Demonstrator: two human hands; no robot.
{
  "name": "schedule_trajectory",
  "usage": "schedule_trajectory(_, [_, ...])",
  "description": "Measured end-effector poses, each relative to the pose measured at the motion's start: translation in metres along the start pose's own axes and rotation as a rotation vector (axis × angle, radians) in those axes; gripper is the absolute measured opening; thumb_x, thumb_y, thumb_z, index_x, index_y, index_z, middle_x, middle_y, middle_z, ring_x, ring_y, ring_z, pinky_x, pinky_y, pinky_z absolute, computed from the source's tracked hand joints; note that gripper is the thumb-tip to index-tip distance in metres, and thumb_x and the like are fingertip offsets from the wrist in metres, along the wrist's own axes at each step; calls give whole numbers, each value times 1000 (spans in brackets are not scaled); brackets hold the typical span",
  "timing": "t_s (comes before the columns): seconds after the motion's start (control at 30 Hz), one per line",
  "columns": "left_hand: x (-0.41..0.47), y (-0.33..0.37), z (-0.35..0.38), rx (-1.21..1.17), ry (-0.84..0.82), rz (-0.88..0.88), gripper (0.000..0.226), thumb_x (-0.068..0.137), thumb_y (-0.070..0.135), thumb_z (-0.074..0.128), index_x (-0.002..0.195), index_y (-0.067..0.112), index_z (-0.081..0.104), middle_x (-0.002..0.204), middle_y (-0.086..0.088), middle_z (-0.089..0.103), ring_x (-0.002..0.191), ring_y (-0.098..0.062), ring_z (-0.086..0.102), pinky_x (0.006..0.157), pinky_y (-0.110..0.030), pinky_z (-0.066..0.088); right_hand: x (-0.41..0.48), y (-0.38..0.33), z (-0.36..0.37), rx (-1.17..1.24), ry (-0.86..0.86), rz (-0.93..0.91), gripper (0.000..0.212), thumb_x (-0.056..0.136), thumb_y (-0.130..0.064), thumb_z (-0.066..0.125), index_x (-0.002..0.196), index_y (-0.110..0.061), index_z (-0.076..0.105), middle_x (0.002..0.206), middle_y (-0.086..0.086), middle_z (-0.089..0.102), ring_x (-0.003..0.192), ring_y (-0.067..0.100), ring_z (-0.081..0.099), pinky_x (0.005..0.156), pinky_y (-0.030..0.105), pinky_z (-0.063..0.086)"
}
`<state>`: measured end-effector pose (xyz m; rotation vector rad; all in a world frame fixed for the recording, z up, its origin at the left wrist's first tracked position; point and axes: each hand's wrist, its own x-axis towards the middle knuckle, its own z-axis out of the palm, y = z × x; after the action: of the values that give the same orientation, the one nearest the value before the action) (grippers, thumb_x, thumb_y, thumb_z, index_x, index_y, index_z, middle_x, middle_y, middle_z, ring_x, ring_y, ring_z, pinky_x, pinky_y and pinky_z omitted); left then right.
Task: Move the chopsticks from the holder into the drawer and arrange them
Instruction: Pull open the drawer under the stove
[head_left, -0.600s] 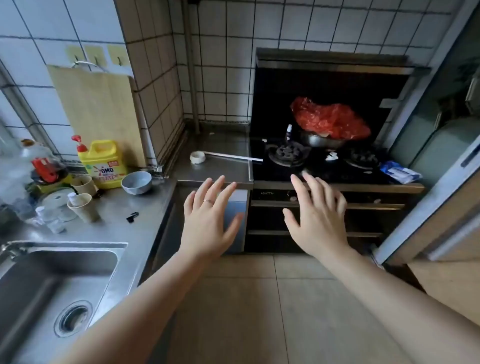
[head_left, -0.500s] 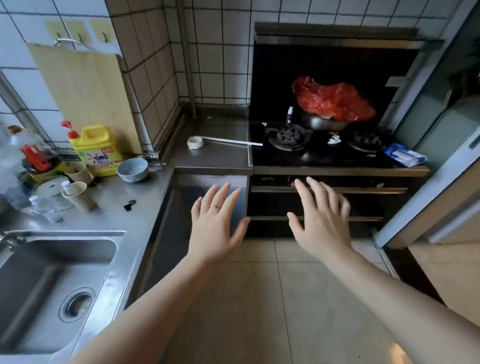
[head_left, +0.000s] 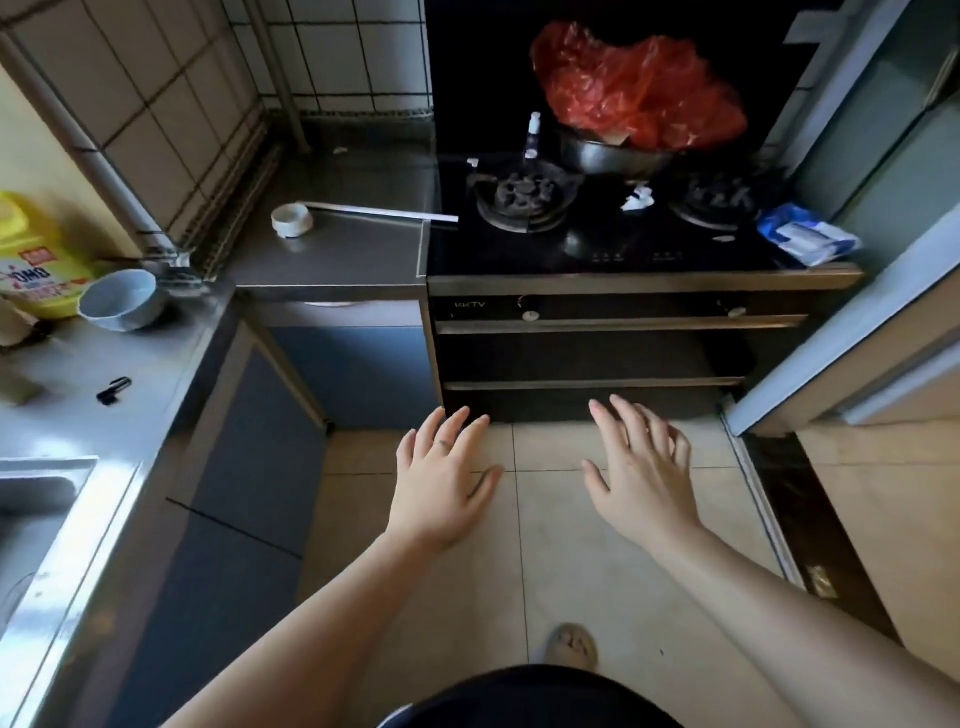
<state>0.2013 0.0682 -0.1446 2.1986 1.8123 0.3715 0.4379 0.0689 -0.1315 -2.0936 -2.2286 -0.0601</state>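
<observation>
My left hand (head_left: 441, 478) and my right hand (head_left: 641, 467) are stretched out in front of me over the tiled floor, fingers spread and straight, holding nothing. Just beyond the fingertips stands the black stove cabinet with its closed drawers (head_left: 592, 353), each with a long bar handle. No chopsticks or chopstick holder show in this view.
A steel counter (head_left: 332, 249) with a white ladle (head_left: 311, 215) lies left of the gas hob (head_left: 524, 195). A pot holding a red plastic bag (head_left: 634, 88) sits at the back. A blue bowl (head_left: 122, 299), a yellow detergent bottle (head_left: 31, 260) and the sink (head_left: 31, 519) are at left.
The view has tilted down and come closer to the stove cabinet. Both hands now hang lower, in front of the bottom drawer and floor instead of the stove's front edge.
</observation>
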Motion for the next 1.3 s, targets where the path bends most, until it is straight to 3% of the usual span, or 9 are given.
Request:
schedule_trajectory(0.1, [32,31,22,-41,-26,-80,72,86,64,17,151,35,29,160,7,25,150,-20,7,119,-40,1,21,49,8,14,-34,0,65,82,-43,59,141,-24,41,145,5,44,129,28,42,99,48,35])
schedule_trajectory(0.17, [52,48,37,-52,-41,-109,65,92,62,27,151,35,29,160,7,25,150,-20,7,119,-41,3,36,76,13,11,-61,2,65,81,-43,59,141,-24,41,144,5,45,128,28,42,98,48,36])
schedule_trajectory(0.4, [115,83,79,-48,-134,-100,58,97,57,38,150,34,31,158,7,29,149,-18,10,119,-42,6,84,132,39,17,-155,15,65,83,-41,58,143,-24,38,146,3,41,131,27,40,100,47,34])
schedule_trajectory(0.73, [245,73,131,-92,-301,-109,58,98,54,39,151,34,29,158,8,28,148,-19,11,118,-40,7,190,169,88,-7,-268,90,64,89,-45,49,147,-27,28,151,2,35,137,27,32,105,47,29])
schedule_trajectory(1.03, [346,54,173,-100,-505,-122,59,98,52,42,152,31,29,156,5,33,143,-21,24,114,-40,21,274,184,135,99,-383,199,61,91,-41,48,146,-26,26,151,2,32,137,28,30,106,48,30])
schedule_trajectory(1.2, [381,50,219,-378,-585,-395,57,96,48,48,148,29,37,150,0,44,136,-25,39,108,-38,34,308,188,178,416,-459,268,58,93,-32,52,146,-25,28,150,1,35,137,27,30,107,48,32])
schedule_trajectory(1.3, [403,52,252,-735,-550,-753,51,98,41,52,146,27,41,142,-3,52,125,-23,53,97,-29,40,330,189,210,688,-500,370,53,94,-28,52,144,-27,33,144,-1,43,133,22,37,95,30,43])
